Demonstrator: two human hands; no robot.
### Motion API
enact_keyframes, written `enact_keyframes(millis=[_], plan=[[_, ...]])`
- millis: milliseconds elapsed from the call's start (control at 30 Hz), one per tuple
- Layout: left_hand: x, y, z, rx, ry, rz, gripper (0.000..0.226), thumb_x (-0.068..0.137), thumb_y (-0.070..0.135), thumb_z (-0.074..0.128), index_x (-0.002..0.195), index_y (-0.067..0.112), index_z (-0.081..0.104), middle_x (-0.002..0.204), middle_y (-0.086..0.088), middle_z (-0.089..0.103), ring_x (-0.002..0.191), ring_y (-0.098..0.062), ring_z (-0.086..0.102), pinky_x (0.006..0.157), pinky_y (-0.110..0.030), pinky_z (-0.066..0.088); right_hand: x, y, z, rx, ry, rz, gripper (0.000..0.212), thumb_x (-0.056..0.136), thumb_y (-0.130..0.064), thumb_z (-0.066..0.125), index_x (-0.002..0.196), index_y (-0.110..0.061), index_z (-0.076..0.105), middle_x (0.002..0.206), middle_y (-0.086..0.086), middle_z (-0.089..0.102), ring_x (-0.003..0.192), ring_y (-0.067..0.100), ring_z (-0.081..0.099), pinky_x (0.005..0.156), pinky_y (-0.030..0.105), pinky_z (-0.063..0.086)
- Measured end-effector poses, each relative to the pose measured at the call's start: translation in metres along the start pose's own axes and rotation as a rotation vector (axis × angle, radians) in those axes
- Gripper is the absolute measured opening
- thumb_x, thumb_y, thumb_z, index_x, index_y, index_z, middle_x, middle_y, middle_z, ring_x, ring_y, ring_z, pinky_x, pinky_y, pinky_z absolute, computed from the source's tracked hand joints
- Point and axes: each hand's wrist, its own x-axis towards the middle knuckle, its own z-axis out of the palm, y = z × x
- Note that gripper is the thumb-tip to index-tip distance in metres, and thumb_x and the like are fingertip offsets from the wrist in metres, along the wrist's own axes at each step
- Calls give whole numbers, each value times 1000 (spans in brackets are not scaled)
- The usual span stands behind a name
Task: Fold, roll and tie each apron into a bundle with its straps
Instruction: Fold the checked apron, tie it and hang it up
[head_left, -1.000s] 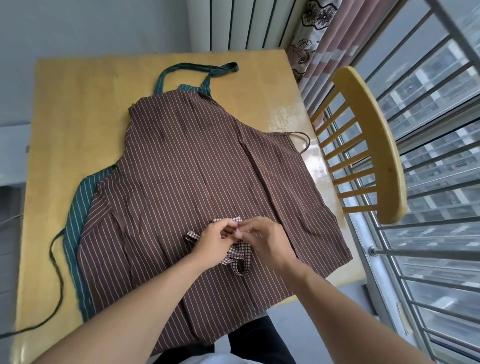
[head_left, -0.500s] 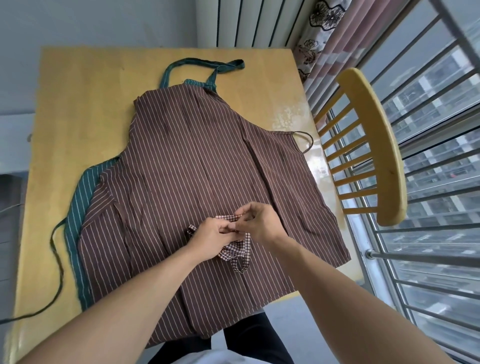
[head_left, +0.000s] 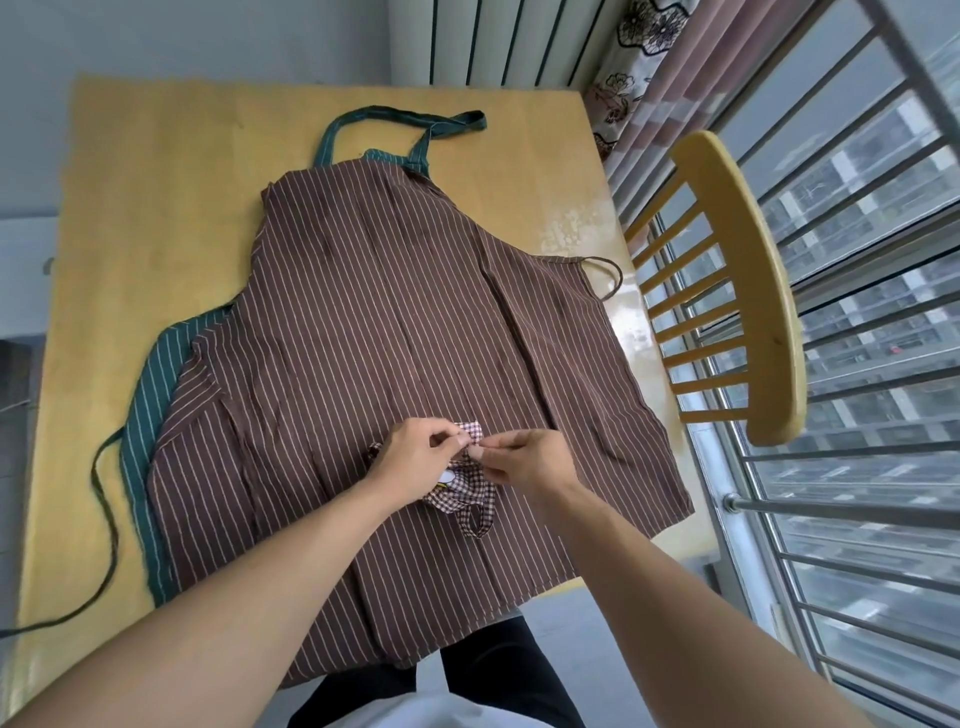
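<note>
1. Head view: a small bundle of brown-and-white checked cloth (head_left: 460, 486) lies on the near middle part of a large brown apron with thin white stripes (head_left: 395, 332), which is spread flat.
2. The left hand (head_left: 410, 465) rests on the left part of the checked bundle, its fingers curled and pinching the cloth at the bundle's top.
3. The right hand (head_left: 524, 457) sits just right of the bundle, thumb and fingers pinched on the checked fabric, its fingertips meeting those of the left hand.
4. A checked strap loop (head_left: 475, 519) hangs out of the bundle's near side onto the brown apron.
5. A dark green apron with pale stripes (head_left: 148, 415) lies under the brown apron, showing along its left edge; the green neck strap (head_left: 395, 117) shows beyond its far edge.
6. A thin dark green cord (head_left: 104, 519) trails left of the brown apron.
7. Both aprons lie on a light yellow wooden table (head_left: 156, 208).
8. A yellow wooden spindle-back chair (head_left: 748, 291) stands right of the brown apron, beside a window with grey metal bars (head_left: 857, 519).
</note>
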Motion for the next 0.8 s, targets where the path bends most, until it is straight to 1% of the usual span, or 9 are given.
enact_keyframes(millis=[33, 100, 167, 267, 367, 433, 533, 667, 800], plan=[[-2, 0, 0, -7, 7, -1, 17, 98, 34, 66, 99, 24, 79, 103, 10, 76, 96, -7, 69, 89, -36, 55, 0, 3, 1, -1, -5, 1, 18, 79, -5, 85, 94, 2, 76, 89, 11, 79, 88, 21, 77, 81, 30, 63], [-5, 0, 3, -10, 37, 2, 15, 97, 33, 68, 95, 24, 78, 87, 15, 73, 81, -1, 66, 78, -32, 53, 0, 7, 3, 10, -19, -12, 11, 82, -1, 82, 91, 0, 77, 89, 12, 79, 90, 23, 77, 86, 35, 63], [-6, -2, 5, -41, 76, 5, 9, 93, 31, 73, 93, 24, 78, 86, 14, 72, 81, -2, 67, 77, -33, 56, 2, 7, 5, -16, -30, -16, 10, 82, 1, 81, 90, -3, 75, 88, 12, 78, 86, 25, 76, 85, 36, 63], [-6, -4, 2, -113, 101, -14, 6, 89, 28, 78, 89, 22, 78, 98, 9, 72, 92, -7, 70, 88, -38, 59, 0, 2, 8, -216, -2, -39, 15, 83, -5, 81, 93, -10, 71, 85, 5, 76, 75, 13, 72, 71, 25, 61], [-8, -3, 1, -135, 70, 1, 6, 90, 24, 77, 87, 19, 76, 103, 7, 69, 94, -6, 69, 92, -36, 56, 1, -1, 14, -493, 87, -210, 20, 84, -17, 83, 99, -16, 69, 88, -3, 75, 74, 4, 70, 61, 16, 55], [-9, -2, 0, -135, 51, 17, 7, 91, 21, 76, 85, 17, 75, 107, 8, 67, 95, -5, 69, 94, -33, 55, 3, 2, 20, -674, 151, -381, 22, 86, -24, 80, 105, -17, 70, 93, -4, 74, 83, 6, 69, 69, 17, 55], [-8, -4, -1, -148, 50, 23, 7, 91, 21, 76, 85, 18, 76, 114, 9, 65, 95, -4, 69, 93, -28, 53, 8, 13, 24, -873, 140, -594, 23, 93, -19, 69, 115, -15, 74, 103, 2, 68, 100, 18, 63, 85, 29, 55], [-11, -3, 4, -131, 89, 29, 8, 92, 21, 74, 85, 18, 74, 120, 12, 60, 94, 2, 66, 88, -14, 48, 8, 20, 24, -940, 138, -700, 20, 97, -17, 61, 111, -14, 75, 94, 2, 64, 83, 20, 61, 73, 36, 56], [-13, -7, 7, -91, 141, 39, 11, 96, 23, 69, 87, 18, 69, 117, 13, 60, 94, 5, 63, 86, -13, 46, 12, 11, 19, -880, 55, -603, 9, 92, -19, 71, 96, -16, 79, 85, -2, 67, 72, 12, 58, 70, 28, 52]])
